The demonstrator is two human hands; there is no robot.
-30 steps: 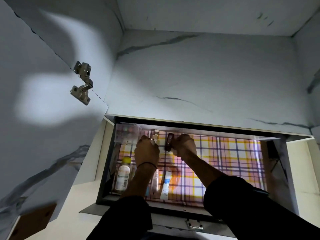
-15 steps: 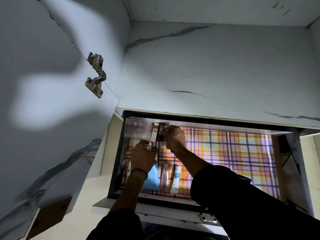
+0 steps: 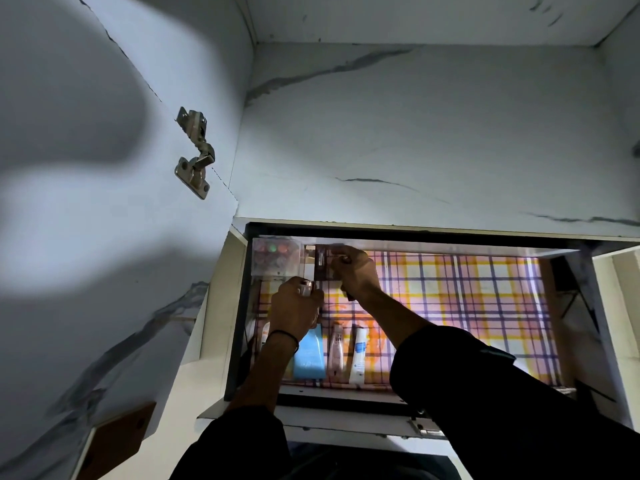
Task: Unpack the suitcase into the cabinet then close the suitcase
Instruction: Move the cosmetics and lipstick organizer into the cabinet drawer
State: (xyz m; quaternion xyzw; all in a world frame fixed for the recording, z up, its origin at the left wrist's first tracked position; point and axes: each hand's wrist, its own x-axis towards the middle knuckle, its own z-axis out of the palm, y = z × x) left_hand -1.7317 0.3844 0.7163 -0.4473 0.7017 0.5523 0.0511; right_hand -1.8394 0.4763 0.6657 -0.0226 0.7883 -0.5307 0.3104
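I look up into a lit cabinet shelf (image 3: 485,306) lined with pink, yellow and purple plaid paper. My left hand (image 3: 294,310) grips a small bottle (image 3: 306,288) by its top, near the shelf's back left. My right hand (image 3: 356,271) holds a small dark brown box (image 3: 323,268) against the back wall, beside a clear box of coloured items (image 3: 275,256). Below my hands lie a light blue pack (image 3: 310,355), a small pinkish bottle (image 3: 336,348) and a white tube (image 3: 358,355). The suitcase is out of view.
A marble-patterned cabinet door (image 3: 86,237) stands open on the left with a metal hinge (image 3: 194,157). A marble panel (image 3: 433,133) spans above the shelf. A metal latch (image 3: 420,426) sits on the shelf's front edge. The right part of the plaid lining holds nothing.
Both hands moved left toward the back left corner. My right hand carried the dark box up against the back wall beside the clear box. The view shifted, and the blue pack came into sight.
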